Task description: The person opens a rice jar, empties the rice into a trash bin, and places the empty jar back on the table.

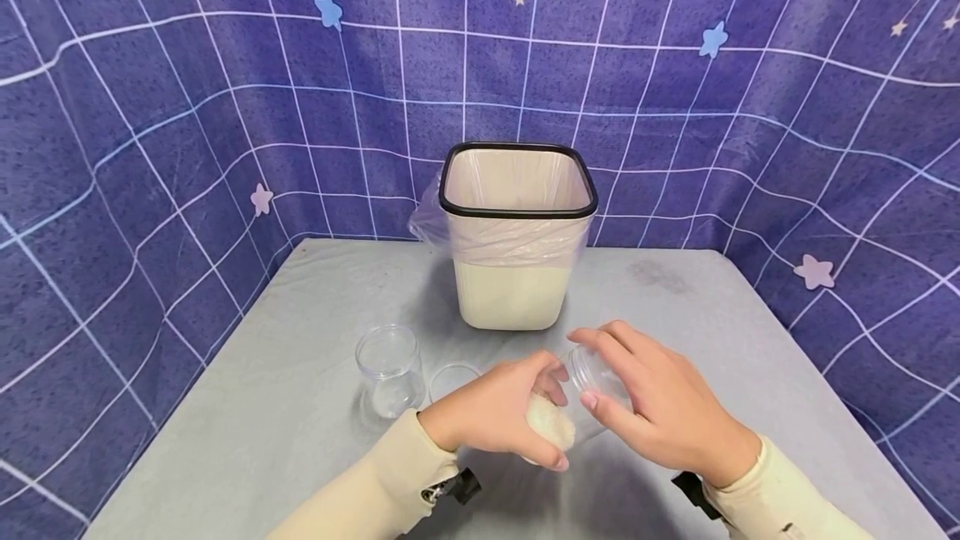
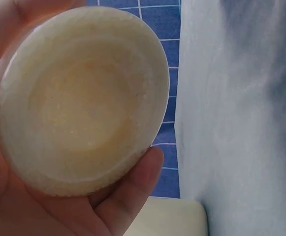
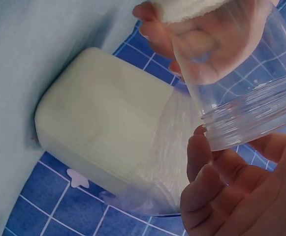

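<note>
A clear jar [image 3: 253, 115] with a threaded mouth is held tilted between both hands, its mouth towards the right hand. Pale grains [image 1: 551, 422] fill its base end, and the left wrist view looks straight at that round base [image 2: 83, 103]. My left hand [image 1: 495, 408] wraps round the base end, thumb on the near side. At the other end, my right hand [image 1: 663, 398] grips the mouth rim with fingertips and thumb. A second clear jar [image 1: 390, 361] stands upright on the left. Beside it lies a clear round lid [image 1: 453, 367], partly hidden by my left hand.
A cream bin [image 1: 512, 297] with a black rim and a clear plastic liner [image 1: 521, 242] stands behind the hands. The grey cloth-covered table [image 1: 262, 407] ends at a blue gridded curtain [image 1: 360, 123] on the back and sides.
</note>
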Available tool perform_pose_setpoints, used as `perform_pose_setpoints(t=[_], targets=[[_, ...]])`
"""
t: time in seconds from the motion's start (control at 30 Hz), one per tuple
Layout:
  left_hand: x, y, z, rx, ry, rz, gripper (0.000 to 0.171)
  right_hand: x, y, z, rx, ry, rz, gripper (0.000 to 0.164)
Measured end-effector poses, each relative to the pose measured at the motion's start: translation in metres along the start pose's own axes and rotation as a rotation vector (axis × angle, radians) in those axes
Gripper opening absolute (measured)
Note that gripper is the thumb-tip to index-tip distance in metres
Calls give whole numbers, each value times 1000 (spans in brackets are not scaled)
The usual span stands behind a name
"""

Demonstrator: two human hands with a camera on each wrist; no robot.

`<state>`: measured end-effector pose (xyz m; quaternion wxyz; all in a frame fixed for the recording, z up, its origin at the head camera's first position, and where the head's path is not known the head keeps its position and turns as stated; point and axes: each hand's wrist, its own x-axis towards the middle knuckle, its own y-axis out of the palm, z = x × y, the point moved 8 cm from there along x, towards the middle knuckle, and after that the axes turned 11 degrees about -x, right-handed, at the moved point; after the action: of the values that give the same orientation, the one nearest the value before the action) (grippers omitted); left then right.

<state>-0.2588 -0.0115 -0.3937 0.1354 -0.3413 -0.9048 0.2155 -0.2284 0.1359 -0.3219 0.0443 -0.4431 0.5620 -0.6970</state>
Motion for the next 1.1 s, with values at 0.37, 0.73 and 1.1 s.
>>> perform_pose_setpoints(t=[0.37,0.73,1.1], targets=[[-4,-4,-8,269,29,-154,84,-3,4,-12,39,145,63,57],[-8,-5,-32,677,195,-387,86,-7,17,-13,73,238,86,47],[-7,-5,-20,447,107,-281,86,-5,12,-9,51,193,57,43]])
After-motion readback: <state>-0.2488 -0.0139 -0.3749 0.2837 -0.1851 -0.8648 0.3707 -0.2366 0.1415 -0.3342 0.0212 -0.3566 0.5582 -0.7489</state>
